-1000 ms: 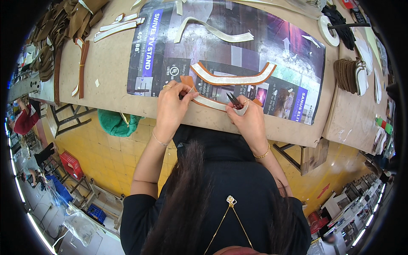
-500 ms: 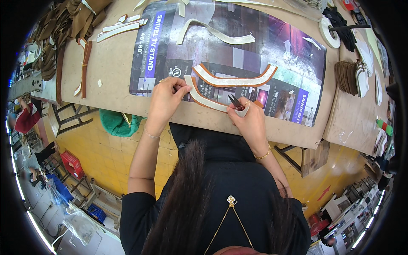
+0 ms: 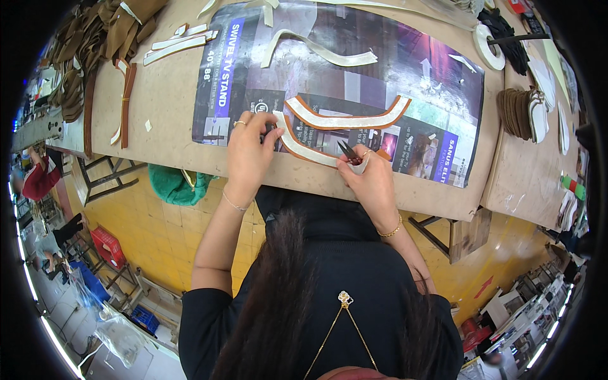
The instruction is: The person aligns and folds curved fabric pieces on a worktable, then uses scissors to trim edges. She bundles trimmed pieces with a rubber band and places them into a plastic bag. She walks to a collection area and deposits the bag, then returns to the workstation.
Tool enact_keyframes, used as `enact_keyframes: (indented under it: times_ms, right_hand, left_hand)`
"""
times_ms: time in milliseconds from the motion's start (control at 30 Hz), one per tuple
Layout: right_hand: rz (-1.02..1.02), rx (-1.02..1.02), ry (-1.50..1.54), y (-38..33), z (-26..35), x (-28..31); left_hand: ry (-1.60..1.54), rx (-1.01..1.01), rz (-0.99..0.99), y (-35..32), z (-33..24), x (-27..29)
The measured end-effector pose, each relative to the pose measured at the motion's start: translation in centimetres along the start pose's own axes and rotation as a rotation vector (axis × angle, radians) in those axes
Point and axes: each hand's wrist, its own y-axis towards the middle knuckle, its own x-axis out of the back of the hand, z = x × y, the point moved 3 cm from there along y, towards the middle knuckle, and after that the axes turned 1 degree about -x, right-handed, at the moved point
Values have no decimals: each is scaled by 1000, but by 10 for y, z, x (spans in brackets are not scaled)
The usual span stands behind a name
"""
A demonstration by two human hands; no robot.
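A: Left hand?
B: Fingers pinched on one end of the curved strip, which lies on the poster.
A: Right hand?
B: Closed around snips, at the strip's other end.
A: Nearby?
B: Second strip just above; tape roll at the poster's far right; counter beneath.

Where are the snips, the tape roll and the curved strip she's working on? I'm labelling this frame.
snips (image 3: 348,151), head view, on the dark blades.
tape roll (image 3: 488,47), head view, on its white rim.
curved strip (image 3: 305,148), head view, on its pale middle between the hands.
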Motion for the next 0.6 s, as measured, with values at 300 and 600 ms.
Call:
enact_keyframes:
  times_ms: [300, 600]
  right_hand:
    - [-14, 25, -22, 0, -2, 0]
    - [4, 1, 118, -5, -9, 7]
  left_hand:
    - [399, -376, -135, -33, -18, -4]
    - [261, -670, 157, -69, -36, -49]
